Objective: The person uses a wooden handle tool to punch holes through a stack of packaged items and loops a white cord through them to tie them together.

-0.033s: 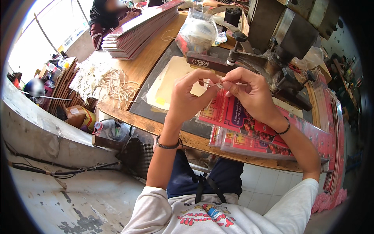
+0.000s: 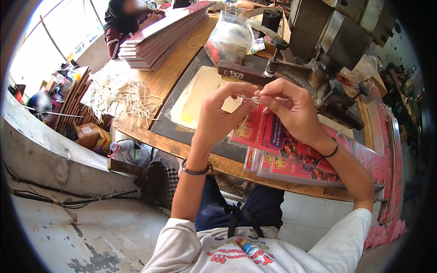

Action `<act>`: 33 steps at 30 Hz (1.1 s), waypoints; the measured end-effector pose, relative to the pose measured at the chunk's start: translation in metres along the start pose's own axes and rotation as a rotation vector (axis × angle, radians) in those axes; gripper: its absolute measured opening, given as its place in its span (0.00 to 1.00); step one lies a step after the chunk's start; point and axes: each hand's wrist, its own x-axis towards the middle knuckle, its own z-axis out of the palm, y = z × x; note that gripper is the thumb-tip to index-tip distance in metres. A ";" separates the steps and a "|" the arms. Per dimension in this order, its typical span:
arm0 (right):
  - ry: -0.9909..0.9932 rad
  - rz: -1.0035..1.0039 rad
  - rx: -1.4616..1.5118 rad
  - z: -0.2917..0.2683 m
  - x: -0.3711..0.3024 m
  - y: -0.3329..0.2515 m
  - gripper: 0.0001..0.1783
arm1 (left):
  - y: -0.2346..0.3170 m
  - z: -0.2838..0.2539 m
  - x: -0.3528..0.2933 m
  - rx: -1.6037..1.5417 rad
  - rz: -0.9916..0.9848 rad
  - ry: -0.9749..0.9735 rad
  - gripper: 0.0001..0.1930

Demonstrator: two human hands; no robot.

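Note:
Over the table, my left hand (image 2: 223,110) and my right hand (image 2: 291,109) meet fingertip to fingertip. Both pinch a thin white string (image 2: 255,100), which makes a small loop or knot between them. Its tail hangs down beside my left thumb. Below my right hand lie red printed sheets (image 2: 291,157) in clear plastic, overlapping along the table's front edge. Left of my left hand is a cream-coloured board (image 2: 193,98) on a dark mat. My fingers hide part of the string.
A tangle of white strings (image 2: 118,93) lies at the left, before a tall stack of boards (image 2: 164,38). A person (image 2: 120,27) sits behind the stack. A clear plastic bag (image 2: 230,38) stands at the back. A heavy metal machine (image 2: 318,59) rises at the right.

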 end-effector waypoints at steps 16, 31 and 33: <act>0.082 -0.056 -0.019 0.008 -0.006 0.001 0.09 | 0.017 -0.011 -0.006 -0.149 -0.126 -0.205 0.05; 0.052 -0.359 -0.446 0.002 -0.003 -0.006 0.05 | 0.003 -0.011 -0.020 -0.375 -0.211 -0.137 0.06; 0.026 -0.449 -0.530 0.000 -0.003 -0.011 0.05 | -0.004 -0.010 -0.021 -0.224 -0.220 -0.002 0.06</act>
